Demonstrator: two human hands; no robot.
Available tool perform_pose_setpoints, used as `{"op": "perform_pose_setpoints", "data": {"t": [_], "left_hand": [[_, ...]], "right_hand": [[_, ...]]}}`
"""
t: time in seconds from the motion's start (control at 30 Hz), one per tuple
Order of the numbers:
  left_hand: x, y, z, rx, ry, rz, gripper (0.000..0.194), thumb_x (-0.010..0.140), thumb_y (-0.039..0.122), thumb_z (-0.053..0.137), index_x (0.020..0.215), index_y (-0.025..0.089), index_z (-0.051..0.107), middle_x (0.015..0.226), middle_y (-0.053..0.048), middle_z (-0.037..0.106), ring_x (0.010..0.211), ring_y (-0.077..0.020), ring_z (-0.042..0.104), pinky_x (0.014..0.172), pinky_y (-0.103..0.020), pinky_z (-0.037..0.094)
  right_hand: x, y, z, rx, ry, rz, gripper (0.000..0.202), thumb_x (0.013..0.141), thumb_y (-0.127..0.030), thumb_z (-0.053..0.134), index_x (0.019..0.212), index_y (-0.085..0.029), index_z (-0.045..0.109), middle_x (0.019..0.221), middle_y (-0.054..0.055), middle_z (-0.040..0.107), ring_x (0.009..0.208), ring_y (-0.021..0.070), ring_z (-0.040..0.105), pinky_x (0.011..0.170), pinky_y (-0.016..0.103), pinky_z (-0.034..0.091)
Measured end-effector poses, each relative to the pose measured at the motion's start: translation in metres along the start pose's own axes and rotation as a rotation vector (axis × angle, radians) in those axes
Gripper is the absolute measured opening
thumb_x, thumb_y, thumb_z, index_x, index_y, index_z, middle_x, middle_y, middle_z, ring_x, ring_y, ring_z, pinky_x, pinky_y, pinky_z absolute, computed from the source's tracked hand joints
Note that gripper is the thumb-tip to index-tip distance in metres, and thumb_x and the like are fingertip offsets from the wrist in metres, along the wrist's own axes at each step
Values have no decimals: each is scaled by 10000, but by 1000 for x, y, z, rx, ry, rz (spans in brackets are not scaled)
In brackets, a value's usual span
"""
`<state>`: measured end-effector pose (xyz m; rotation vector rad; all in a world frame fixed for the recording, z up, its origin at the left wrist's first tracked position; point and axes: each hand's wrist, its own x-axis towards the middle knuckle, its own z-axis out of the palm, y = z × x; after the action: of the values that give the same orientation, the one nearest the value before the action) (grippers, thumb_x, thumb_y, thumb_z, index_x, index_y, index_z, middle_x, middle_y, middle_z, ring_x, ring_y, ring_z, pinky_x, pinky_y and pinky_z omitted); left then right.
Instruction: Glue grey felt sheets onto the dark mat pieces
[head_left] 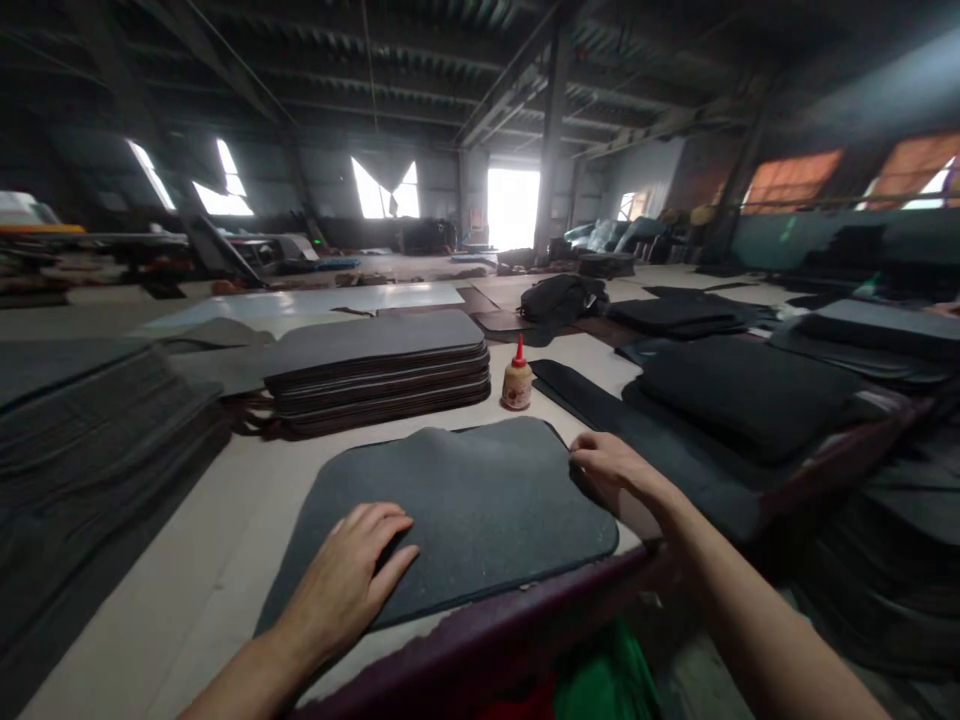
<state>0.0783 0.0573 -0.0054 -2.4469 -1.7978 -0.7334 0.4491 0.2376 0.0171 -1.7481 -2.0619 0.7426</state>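
The left forearm reaches in from the lower left, and the left hand [360, 565] lies palm down on the near left part of the grey mat [480, 510], fingers loosely extended and thumb spread apart from them. The right forearm slants in from the lower right, its hand [609, 465] turned inward at the mat's right edge, fingers curled in toward the thumb; whether they pinch that edge I cannot tell. The mat lies flat on the table [187, 580], just nearer than the red-tipped bottle [517, 386]
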Motion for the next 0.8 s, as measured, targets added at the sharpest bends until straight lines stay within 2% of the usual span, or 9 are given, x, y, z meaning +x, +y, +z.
{"op": "perform_pose_setpoints", "data": {"t": [0.1, 0.2, 0.33, 0.47, 0.63, 0.8], "left_hand": [[0, 0, 1, 10, 10, 3, 271, 960, 449, 512, 1119, 278, 650, 1159, -61, 644, 1072, -255, 601, 909, -407, 513], [0, 1, 2, 11, 14, -2, 261, 962, 438, 511, 1115, 280, 651, 1159, -61, 645, 1081, -254, 598, 917, -403, 514], [0, 2, 0, 3, 16, -3, 255, 962, 429, 508, 1105, 278, 656, 1147, -64, 651, 1065, -257, 601, 915, -408, 520], [-1, 1, 0, -4, 16, -3, 250, 960, 443, 509, 1101, 291, 649, 1141, -60, 649, 1067, -259, 599, 921, -420, 523], [-1, -2, 2, -1, 11, 1, 247, 964, 441, 504, 1107, 297, 645, 1149, -58, 643, 1075, -259, 598, 922, -424, 527], [0, -4, 4, 16, 33, 24, 255, 969, 442, 494, 1103, 291, 649, 1140, -70, 647, 1074, -265, 604, 915, -427, 535]], "right_hand": [[19, 0, -3, 4, 16, 28, 175, 801, -227, 553, 832, -140, 701, 736, 28, 675, 657, 144, 589, 559, 223, 366], [37, -6, 3, 1, 68, 28, 188, 819, -242, 565, 860, -139, 717, 763, 33, 688, 691, 144, 603, 580, 217, 377], [58, -16, 12, -13, 107, 5, 172, 797, -238, 614, 877, -160, 744, 832, 34, 713, 786, 152, 632, 628, 206, 394], [75, -20, 16, -50, 85, 27, 138, 740, -239, 672, 814, -162, 759, 791, 45, 712, 789, 171, 647, 603, 207, 387], [87, -19, 19, -69, 59, 68, 110, 696, -231, 706, 739, -140, 750, 718, 55, 692, 732, 176, 642, 563, 206, 376], [85, -18, 20, -36, 82, 28, 120, 703, -227, 692, 684, -111, 717, 652, 45, 662, 696, 162, 629, 548, 200, 359]]}}
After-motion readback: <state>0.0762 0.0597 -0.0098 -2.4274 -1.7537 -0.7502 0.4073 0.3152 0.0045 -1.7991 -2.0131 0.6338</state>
